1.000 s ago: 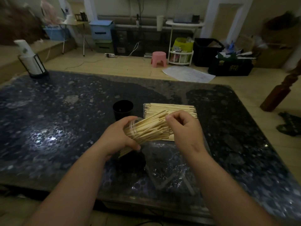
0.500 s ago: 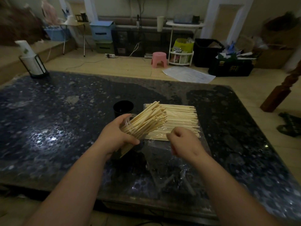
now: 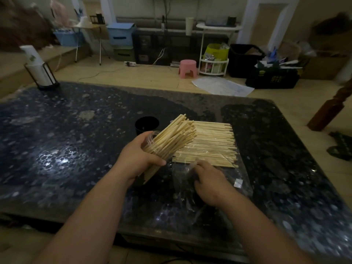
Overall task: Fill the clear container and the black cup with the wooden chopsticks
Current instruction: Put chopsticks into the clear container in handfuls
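My left hand point(image 3: 138, 159) grips the clear container point(image 3: 152, 139), tilted to the right and packed with a bundle of wooden chopsticks point(image 3: 175, 136) whose ends fan out up and right. Behind it the black cup point(image 3: 147, 124) stands upright on the dark table point(image 3: 66, 130); I cannot see anything in it. A flat pile of chopsticks point(image 3: 211, 145) lies on clear plastic wrap point(image 3: 224, 180) to the right. My right hand point(image 3: 211, 180) is low on the wrap near the pile's front edge, fingers curled and pinching the plastic.
A black wire stand holding a white roll point(image 3: 39, 71) is on the table's far left corner. Beyond the table lie the floor, a pink stool point(image 3: 187, 68), storage boxes and a wooden post point(image 3: 331, 109) at the right.
My right hand left the chopstick bundle and dropped toward me onto the plastic wrap. The left hand lifted the container slightly, the chopsticks now pointing more upward.
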Demonstrator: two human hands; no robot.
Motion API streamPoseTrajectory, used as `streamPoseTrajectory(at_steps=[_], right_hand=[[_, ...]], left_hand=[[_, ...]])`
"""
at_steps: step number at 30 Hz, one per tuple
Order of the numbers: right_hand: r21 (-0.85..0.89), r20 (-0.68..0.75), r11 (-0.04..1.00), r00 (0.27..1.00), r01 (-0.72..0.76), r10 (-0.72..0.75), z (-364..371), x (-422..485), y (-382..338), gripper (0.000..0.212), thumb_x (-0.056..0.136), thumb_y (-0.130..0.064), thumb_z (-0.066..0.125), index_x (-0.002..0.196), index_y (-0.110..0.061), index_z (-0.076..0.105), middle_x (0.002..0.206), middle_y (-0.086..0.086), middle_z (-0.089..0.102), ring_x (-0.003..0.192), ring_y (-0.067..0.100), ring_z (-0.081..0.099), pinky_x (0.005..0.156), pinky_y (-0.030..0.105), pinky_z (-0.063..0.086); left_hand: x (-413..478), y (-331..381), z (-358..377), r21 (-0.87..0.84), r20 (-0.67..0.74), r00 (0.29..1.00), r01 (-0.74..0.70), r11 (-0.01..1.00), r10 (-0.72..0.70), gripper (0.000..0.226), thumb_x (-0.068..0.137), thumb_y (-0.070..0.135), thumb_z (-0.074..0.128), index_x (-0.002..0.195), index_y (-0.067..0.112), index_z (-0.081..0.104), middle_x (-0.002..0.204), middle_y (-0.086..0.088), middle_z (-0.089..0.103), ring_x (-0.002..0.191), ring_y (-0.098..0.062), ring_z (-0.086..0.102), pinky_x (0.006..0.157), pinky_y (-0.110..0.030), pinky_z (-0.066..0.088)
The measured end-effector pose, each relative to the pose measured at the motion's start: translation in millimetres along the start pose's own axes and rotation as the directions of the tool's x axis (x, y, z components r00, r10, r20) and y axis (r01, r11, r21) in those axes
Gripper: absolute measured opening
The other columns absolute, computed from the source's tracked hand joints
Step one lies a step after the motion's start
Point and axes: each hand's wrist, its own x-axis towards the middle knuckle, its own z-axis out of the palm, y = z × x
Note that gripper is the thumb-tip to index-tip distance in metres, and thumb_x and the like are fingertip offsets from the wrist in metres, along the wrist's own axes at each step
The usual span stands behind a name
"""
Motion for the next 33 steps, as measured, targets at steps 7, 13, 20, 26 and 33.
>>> streamPoseTrajectory(at_steps=[7, 13, 20, 26, 33], right_hand=[[-0.124, -0.022, 0.992, 0.999, -0.027, 0.024, 12.4, 11.8, 5.5, 0.069, 0.103, -0.041, 0.039, 0.16, -0.022, 0.005, 0.167, -0.001, 0.0, 0.153, 0.02, -0.004, 0.123, 0.041, 0.002], [-0.153, -0.053, 0.985, 0.996, -0.084, 0.076, 14.8, 14.4, 4.5, 0.063, 0.103, -0.044, 0.038, 0.158, -0.026, 0.014, 0.165, -0.001, 0.014, 0.151, 0.023, 0.013, 0.118, 0.046, 0.014], [-0.198, -0.102, 0.972, 0.989, -0.126, 0.107, 17.4, 18.3, 4.0, 0.058, 0.102, -0.044, 0.037, 0.155, -0.027, 0.021, 0.16, -0.001, 0.025, 0.143, 0.028, 0.027, 0.114, 0.046, 0.02], [-0.202, -0.126, 0.968, 0.984, -0.15, 0.127, 19.5, 22.7, 6.1, 0.048, 0.101, -0.042, 0.038, 0.146, -0.027, 0.038, 0.15, 0.0, 0.034, 0.135, 0.028, 0.034, 0.109, 0.047, 0.024], [-0.174, -0.173, 0.969, 0.974, -0.177, 0.147, 21.6, 22.2, 5.9, 0.042, 0.1, -0.043, 0.043, 0.139, -0.027, 0.048, 0.144, -0.002, 0.04, 0.13, 0.028, 0.036, 0.107, 0.045, 0.027]], left_hand=[[1.6, -2.7, -1.0, -0.019, 0.009, 1.0, 0.01, 1.0, -0.01, 0.109, 0.04, 0.008, 0.092, 0.139, 0.035, 0.055, 0.129, 0.009, 0.064, 0.119, -0.017, 0.058, 0.107, -0.046, 0.047], [3.4, -6.9, -3.8, -0.033, 0.015, 1.0, 0.014, 0.999, -0.014, 0.107, 0.041, 0.009, 0.091, 0.137, 0.038, 0.056, 0.127, 0.012, 0.065, 0.119, -0.015, 0.059, 0.107, -0.046, 0.046], [1.4, -1.7, -4.1, 0.006, 0.03, 1.0, 0.008, 1.0, -0.008, 0.102, 0.053, 0.0, 0.091, 0.141, 0.035, 0.053, 0.13, 0.012, 0.061, 0.12, -0.014, 0.056, 0.107, -0.039, 0.045], [1.3, -2.8, -2.9, -0.005, 0.022, 1.0, 0.001, 1.0, -0.001, 0.116, 0.027, 0.025, 0.091, 0.136, 0.042, 0.055, 0.128, 0.012, 0.064, 0.119, -0.015, 0.059, 0.107, -0.046, 0.047], [1.7, -2.7, -2.3, -0.022, 0.043, 0.999, 0.005, 1.0, -0.004, 0.119, 0.022, 0.028, 0.089, 0.136, 0.044, 0.056, 0.127, 0.013, 0.064, 0.119, -0.016, 0.059, 0.106, -0.046, 0.048]])
